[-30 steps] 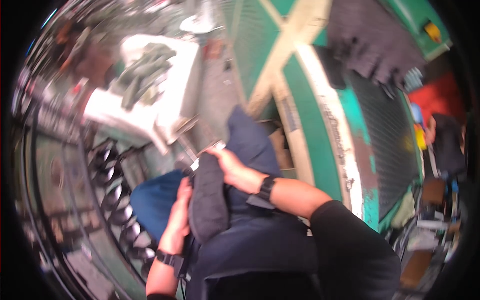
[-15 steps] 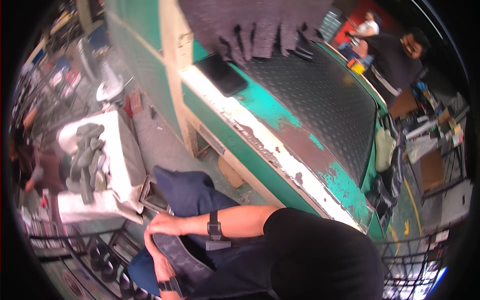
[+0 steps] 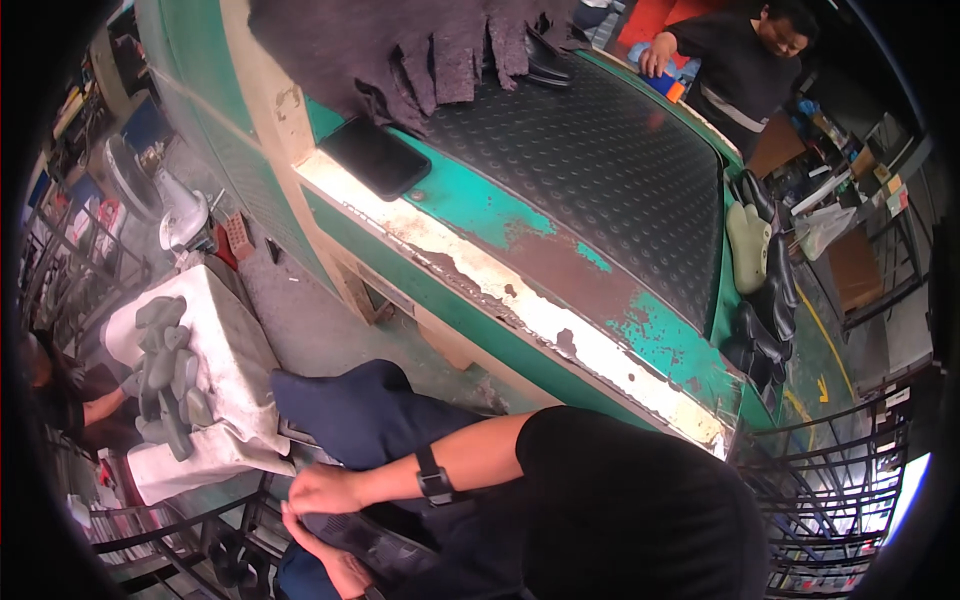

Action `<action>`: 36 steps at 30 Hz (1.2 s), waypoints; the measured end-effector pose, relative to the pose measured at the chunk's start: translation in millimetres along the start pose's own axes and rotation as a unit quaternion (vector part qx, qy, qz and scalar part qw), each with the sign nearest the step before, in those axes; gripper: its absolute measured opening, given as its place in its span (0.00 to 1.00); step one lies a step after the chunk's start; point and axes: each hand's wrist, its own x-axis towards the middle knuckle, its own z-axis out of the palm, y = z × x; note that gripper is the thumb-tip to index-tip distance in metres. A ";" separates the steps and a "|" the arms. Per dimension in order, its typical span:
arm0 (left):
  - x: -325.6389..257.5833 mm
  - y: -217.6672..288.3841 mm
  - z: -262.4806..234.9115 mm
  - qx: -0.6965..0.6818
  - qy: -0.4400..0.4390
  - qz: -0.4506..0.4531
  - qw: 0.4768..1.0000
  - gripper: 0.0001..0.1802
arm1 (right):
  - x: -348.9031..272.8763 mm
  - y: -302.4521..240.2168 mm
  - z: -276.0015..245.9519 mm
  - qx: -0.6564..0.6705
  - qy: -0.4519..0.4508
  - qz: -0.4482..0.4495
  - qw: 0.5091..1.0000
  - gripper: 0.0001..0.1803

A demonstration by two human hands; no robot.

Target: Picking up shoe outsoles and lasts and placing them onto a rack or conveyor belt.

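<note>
My right hand (image 3: 318, 490), with a black watch on its wrist, reaches left across my lap and grips the upper end of a dark flat shoe piece (image 3: 372, 538). My left hand (image 3: 338, 572) holds the same piece from underneath at the lower edge of the view. Both hands sit above my dark blue trouser leg (image 3: 360, 415). My black sleeve hides much of the piece.
A green workbench (image 3: 470, 205) with a black studded mat (image 3: 610, 170) runs across the middle, bearing grey cloth pieces (image 3: 400, 50) and a black slab (image 3: 375, 158). A white block (image 3: 235, 360) with grey shoe forms (image 3: 165, 375) stands left. One person works top right (image 3: 735, 60), another far left (image 3: 60, 395).
The view has swung further toward the bench. My hands stay together on the dark piece, now lower left in view; my right arm stretches across my lap.
</note>
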 end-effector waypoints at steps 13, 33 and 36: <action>-135.0 34.5 97.9 -0.343 0.040 -0.242 0.907 0.43 | 49.0 33.3 -3.0 0.339 0.044 0.294 0.893 0.23; -154.7 32.1 98.8 -0.367 0.134 -0.274 0.879 0.45 | 39.3 -2.9 8.7 0.218 0.031 0.342 0.913 0.18; -163.2 46.2 112.0 -0.367 0.111 -0.241 0.892 0.45 | 36.8 -14.5 13.6 0.233 0.020 0.328 0.915 0.18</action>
